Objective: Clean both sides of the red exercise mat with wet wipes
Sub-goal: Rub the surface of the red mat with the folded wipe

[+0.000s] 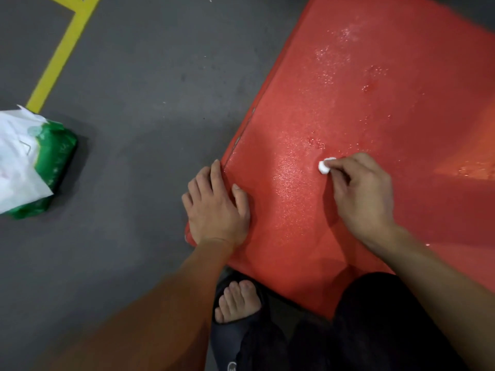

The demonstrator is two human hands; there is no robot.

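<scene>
Here the right hand (361, 194) pinches a balled wipe (325, 165) onto the red mat (375, 89); left hand (217, 204) rests flat.

- The red exercise mat (375, 116) lies flat on the grey floor, filling the right half of the frame, its left edge running diagonally from top centre down to lower centre. Its textured surface glistens with wet patches and droplets.
- A small balled-up white wet wipe (324, 165) sits on the mat at centre right, pinched there.
- The green pack of wet wipes (51, 167) lies on the floor at the left edge, a white sheet sticking out of it.
</scene>
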